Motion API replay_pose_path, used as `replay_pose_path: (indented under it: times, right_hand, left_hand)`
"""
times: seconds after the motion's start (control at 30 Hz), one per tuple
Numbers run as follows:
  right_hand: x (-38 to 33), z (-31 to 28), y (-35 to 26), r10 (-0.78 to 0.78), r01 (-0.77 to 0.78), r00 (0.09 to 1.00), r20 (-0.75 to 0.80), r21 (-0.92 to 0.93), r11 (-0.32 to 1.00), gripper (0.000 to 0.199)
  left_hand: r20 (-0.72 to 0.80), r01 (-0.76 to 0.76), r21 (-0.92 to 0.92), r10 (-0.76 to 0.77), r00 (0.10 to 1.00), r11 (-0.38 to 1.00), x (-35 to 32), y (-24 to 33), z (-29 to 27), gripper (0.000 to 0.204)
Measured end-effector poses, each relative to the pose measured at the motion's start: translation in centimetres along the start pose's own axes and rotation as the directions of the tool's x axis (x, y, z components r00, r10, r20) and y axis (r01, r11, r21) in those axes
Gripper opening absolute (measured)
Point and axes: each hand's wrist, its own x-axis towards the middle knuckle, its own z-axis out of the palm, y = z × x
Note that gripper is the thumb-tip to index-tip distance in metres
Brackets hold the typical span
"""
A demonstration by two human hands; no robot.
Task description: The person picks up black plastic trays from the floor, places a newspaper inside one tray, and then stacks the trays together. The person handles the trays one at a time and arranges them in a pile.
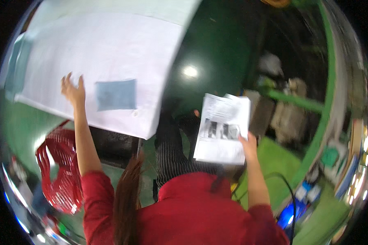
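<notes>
My right hand (249, 145) grips a few printed sheets of paper (221, 149) by their right edge, thumb on top. Text and dark pictures show on the front sheet. Out over the white-covered table (122, 45), my left hand (74, 90) is raised with its fingers spread and nothing in it. Just right of that hand, a flat blue-grey rectangular piece (116, 95) lies on the white surface; its material is too blurred to tell. A tiny pale bit (135, 112) sits by its lower right corner.
A red plastic chair (59, 171) stands left of my left forearm. Green framing (329, 73) with bundled items and boxes lines the right side. A black cable (292, 196) curves down by my right arm. Green floor (208, 49) shows beyond the table's right edge.
</notes>
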Motion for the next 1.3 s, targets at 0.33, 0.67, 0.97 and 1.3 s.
replay_pose_path:
  times: [0.33, 0.67, 0.97, 1.3]
  right_hand:
    - [-1.5, -2.0, -3.7, -0.020, 0.055, 0.996, -0.084, 0.436, 0.898, 0.027]
    - [12.6, -0.6, 16.3, 0.341, -0.459, 0.883, 0.322, 0.745, 0.484, 0.056]
    - [35.0, -3.0, 35.1, 0.312, -0.456, 0.886, -0.344, -0.517, 0.725, 0.095]
    - [23.2, -8.6, 27.8, -0.122, -0.204, 0.879, -0.460, -0.596, 0.777, 0.070]
  left_hand:
    - [0.800, 0.700, -0.586, 0.427, 0.421, 0.408, -20.0, 36.1, -6.0, 0.112]
    - [0.854, 0.969, 0.069, 0.488, -0.179, 0.235, -29.1, 43.2, 7.6, 0.040]
    - [0.955, 0.788, -0.092, 0.279, -0.104, 0.609, -34.0, 56.8, 22.2, 0.048]
    - [0.713, 0.903, 0.011, 0.630, -0.309, 0.430, -41.2, 58.6, 22.5, 0.044]
